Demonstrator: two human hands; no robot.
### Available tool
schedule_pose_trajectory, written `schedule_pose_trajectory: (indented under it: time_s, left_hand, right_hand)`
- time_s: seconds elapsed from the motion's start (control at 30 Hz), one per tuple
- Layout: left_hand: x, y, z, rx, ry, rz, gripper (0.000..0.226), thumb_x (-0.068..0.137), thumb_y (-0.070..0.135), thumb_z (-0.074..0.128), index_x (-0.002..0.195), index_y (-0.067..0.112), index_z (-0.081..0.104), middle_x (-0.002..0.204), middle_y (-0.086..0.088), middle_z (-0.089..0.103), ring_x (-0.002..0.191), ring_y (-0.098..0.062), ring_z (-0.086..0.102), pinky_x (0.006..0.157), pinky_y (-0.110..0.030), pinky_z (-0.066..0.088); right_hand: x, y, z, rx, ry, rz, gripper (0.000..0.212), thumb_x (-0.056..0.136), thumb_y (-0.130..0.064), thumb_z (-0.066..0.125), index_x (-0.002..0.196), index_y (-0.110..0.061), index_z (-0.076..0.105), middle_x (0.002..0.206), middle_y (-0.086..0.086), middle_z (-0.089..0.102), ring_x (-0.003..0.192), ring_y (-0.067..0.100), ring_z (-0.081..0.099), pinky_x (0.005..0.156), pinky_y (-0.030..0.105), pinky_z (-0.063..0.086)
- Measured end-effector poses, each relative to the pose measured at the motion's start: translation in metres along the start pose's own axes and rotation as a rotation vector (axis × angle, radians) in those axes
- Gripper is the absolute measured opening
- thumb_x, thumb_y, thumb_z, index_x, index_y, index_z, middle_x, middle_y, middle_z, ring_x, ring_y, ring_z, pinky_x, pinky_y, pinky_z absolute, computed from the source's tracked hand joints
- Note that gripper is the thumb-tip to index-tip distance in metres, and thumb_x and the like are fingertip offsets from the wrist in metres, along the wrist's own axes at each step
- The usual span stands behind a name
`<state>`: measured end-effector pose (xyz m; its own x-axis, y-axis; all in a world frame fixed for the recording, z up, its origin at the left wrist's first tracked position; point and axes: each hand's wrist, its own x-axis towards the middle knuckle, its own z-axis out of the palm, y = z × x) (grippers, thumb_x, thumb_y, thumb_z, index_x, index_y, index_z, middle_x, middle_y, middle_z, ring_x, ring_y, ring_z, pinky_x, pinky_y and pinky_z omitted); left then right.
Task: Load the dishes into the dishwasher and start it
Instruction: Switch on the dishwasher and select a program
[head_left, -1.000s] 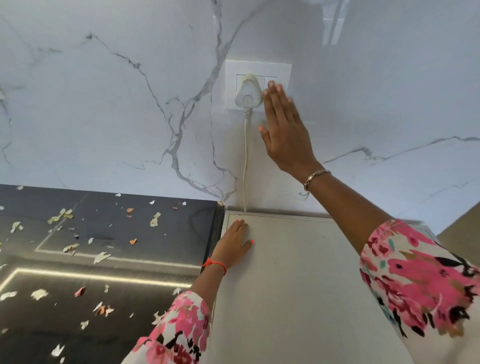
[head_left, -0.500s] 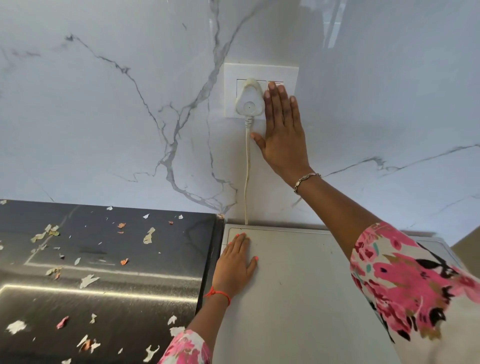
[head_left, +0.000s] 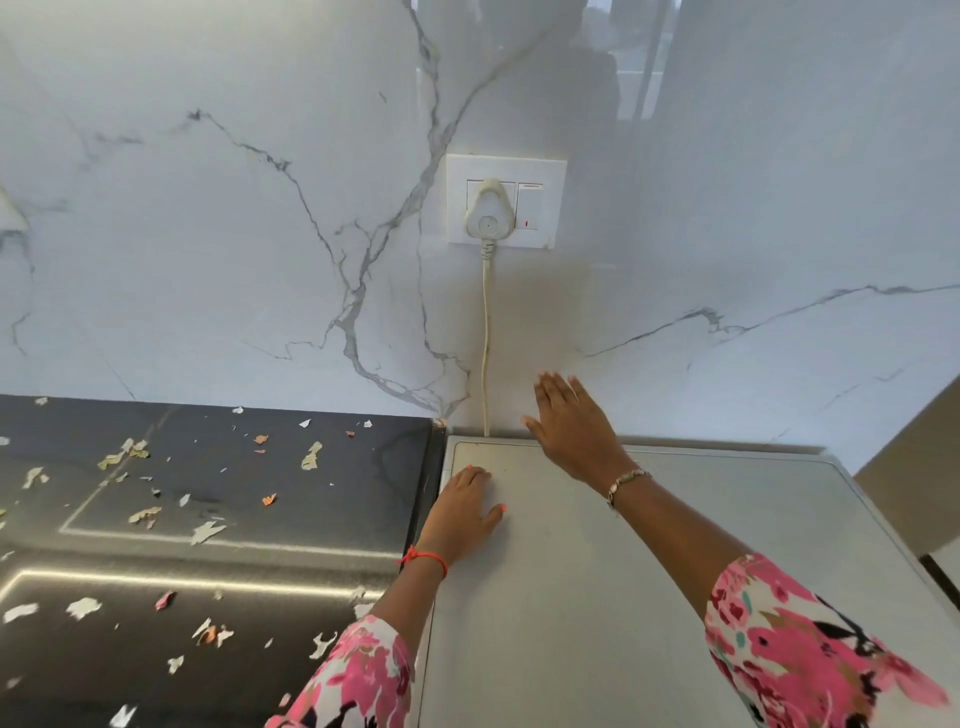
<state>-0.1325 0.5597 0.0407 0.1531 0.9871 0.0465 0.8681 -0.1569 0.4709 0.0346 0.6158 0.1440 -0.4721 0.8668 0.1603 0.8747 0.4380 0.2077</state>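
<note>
While the left hand lies flat, fingers straight, on the dishwasher's grey top, the right hand hangs spread and empty below the wall socket. The black bench lies just left.

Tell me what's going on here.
A person leans over a grey top, likely the dishwasher's. The left hand rests flat on it near the back left corner. The right hand, fingers straight, is below the wall switch, holding nothing. A plug sits in the socket beside that switch, its cord running down behind the top. Scraps litter the dark counter at left.
</note>
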Motion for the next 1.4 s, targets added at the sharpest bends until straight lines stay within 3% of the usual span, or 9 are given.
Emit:
schedule_pose_trajectory:
  time_s: [0.13, 0.43, 0.73, 0.9, 1.07, 1.23, 1.4]
  left_hand:
    - [-0.042, 0.017, -0.016, -0.011, 0.015, 0.045, 0.047, 0.090, 0.029, 0.054, 0.129, 0.004, 0.046, 0.133, -0.008, 0.047, 0.127, -0.021, 0.039, 0.106, -0.023, 0.024]
    - [-0.156, 0.037, -0.012, -0.045, 0.027, 0.081, 0.043, 0.089, 0.031, 0.056, 0.124, 0.005, 0.051, 0.128, -0.008, 0.052, 0.123, -0.020, 0.044, 0.105, -0.026, 0.031]
    - [-0.280, 0.049, -0.002, -0.087, 0.072, 0.109, 0.039, 0.087, 0.029, 0.059, 0.118, 0.005, 0.055, 0.122, -0.008, 0.056, 0.116, -0.020, 0.049, 0.101, -0.027, 0.036]
    - [-0.358, 0.062, 0.012, -0.078, 0.126, 0.096, 0.039, 0.087, 0.027, 0.062, 0.117, 0.003, 0.057, 0.125, -0.010, 0.056, 0.122, -0.022, 0.047, 0.104, -0.025, 0.030]
    - [-0.439, 0.068, 0.028, -0.057, 0.090, 0.081, 0.047, 0.089, 0.025, 0.059, 0.129, 0.004, 0.049, 0.141, -0.009, 0.043, 0.138, -0.021, 0.030, 0.114, -0.033, 0.022]
    - [-0.489, 0.063, 0.040, 0.064, 0.053, 0.124, 0.054, 0.093, 0.019, 0.052, 0.142, 0.007, 0.031, 0.152, -0.006, 0.025, 0.143, -0.019, 0.017, 0.115, -0.041, 0.024]
    - [-0.512, 0.052, 0.061, 0.292, 0.089, 0.149, 0.069, 0.092, 0.012, 0.048, 0.147, 0.012, 0.005, 0.155, -0.002, 0.001, 0.144, -0.020, 0.002, 0.117, -0.042, 0.016]
  right_hand:
    - [-0.063, -0.023, 0.001, 0.036, -0.158, -0.018, 0.057, 0.101, -0.037, 0.020, 0.142, 0.003, 0.025, 0.151, 0.019, 0.024, 0.141, 0.026, 0.019, 0.116, 0.037, 0.013]
    - [-0.198, -0.086, -0.005, 0.301, -0.257, 0.062, 0.048, 0.101, -0.033, 0.026, 0.133, 0.000, 0.041, 0.143, 0.015, 0.039, 0.133, 0.024, 0.033, 0.108, 0.031, 0.025]
    - [-0.315, -0.134, -0.015, 0.494, -0.265, 0.144, 0.046, 0.101, -0.032, 0.029, 0.136, -0.003, 0.039, 0.148, 0.011, 0.034, 0.138, 0.019, 0.029, 0.109, 0.028, 0.023]
    - [-0.386, -0.160, -0.016, 0.550, -0.187, 0.142, 0.043, 0.101, -0.029, 0.032, 0.132, -0.003, 0.043, 0.144, 0.012, 0.039, 0.132, 0.023, 0.038, 0.105, 0.029, 0.030]
    - [-0.460, -0.183, -0.012, 0.558, -0.097, 0.114, 0.037, 0.100, -0.023, 0.036, 0.125, 0.000, 0.049, 0.138, 0.016, 0.046, 0.125, 0.028, 0.047, 0.101, 0.031, 0.035]
    - [-0.519, -0.207, -0.016, 0.484, 0.079, 0.079, 0.040, 0.090, -0.023, 0.033, 0.103, 0.000, 0.063, 0.107, 0.017, 0.064, 0.101, 0.032, 0.062, 0.087, 0.037, 0.052]
    - [-0.555, -0.243, 0.004, 0.369, 0.084, 0.012, 0.040, 0.088, -0.025, 0.037, 0.111, -0.004, 0.062, 0.099, 0.011, 0.063, 0.089, 0.028, 0.062, 0.078, 0.034, 0.054]
